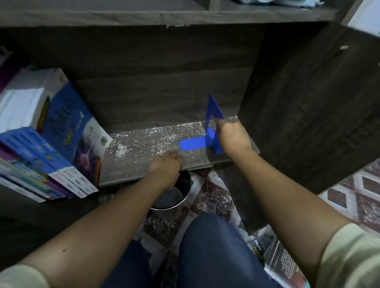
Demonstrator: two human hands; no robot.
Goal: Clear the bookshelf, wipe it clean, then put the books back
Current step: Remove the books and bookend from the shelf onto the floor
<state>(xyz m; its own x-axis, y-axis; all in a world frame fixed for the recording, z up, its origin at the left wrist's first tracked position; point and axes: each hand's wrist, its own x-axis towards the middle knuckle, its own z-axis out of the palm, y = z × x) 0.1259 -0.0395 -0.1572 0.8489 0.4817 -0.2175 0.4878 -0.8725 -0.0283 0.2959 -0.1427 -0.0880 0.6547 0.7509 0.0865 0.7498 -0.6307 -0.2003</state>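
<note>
One triangular blue bookend on speckled shelf, right hand seemingly gripping.

Round metal pot: stands on the rug, dark inside, grey contents.
Patterned rug: diamond design in dark red, brown and white, sprinkled with white specks.
Pale blue fabric: bunched, top edge of view.

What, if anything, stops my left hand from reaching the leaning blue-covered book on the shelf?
Probably nothing, so yes. The left hand rests on the dusty wooden shelf board, and only speckled board lies between it and the leaning blue-covered book.
</note>
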